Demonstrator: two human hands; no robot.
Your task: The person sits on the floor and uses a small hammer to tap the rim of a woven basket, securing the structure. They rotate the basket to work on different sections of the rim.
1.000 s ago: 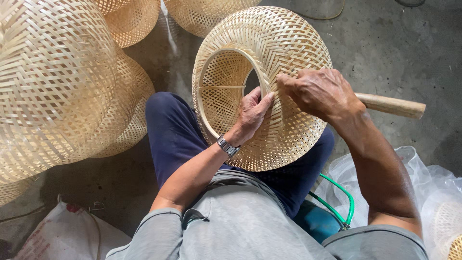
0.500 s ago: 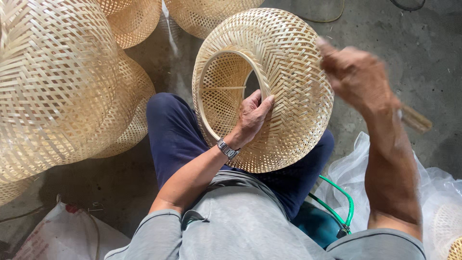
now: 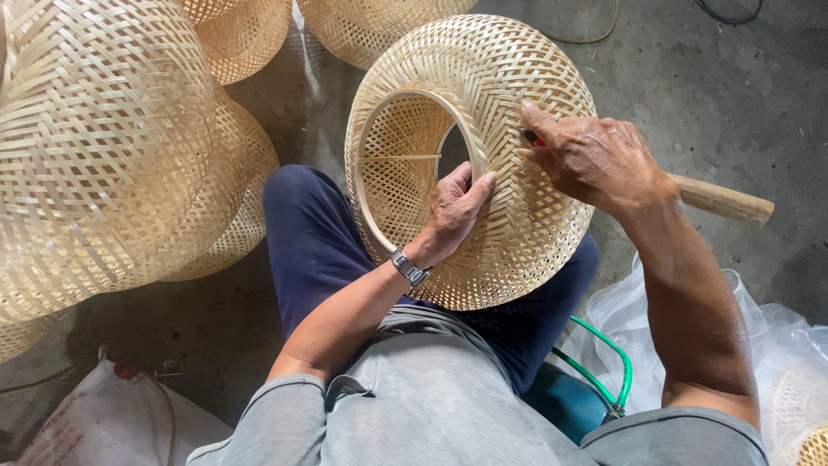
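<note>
Basket (image 3: pixel 509 129) braced on your lap; left hand (image 3: pixel 457 211) clasps rim to steady it, right hand (image 3: pixel 595 160) fist-tight round tool (image 3: pixel 720 198), tip at weave.

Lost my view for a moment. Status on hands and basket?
Left hand gripping woven basket at its rim. Right hand shut on wooden-handled tool, tip against weave. Nothing in the way.

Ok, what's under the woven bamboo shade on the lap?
The woven bamboo shade rests on the person's dark blue trouser legs. Its open weave shows little through; whatever lies directly beneath the far side is covered.
</note>
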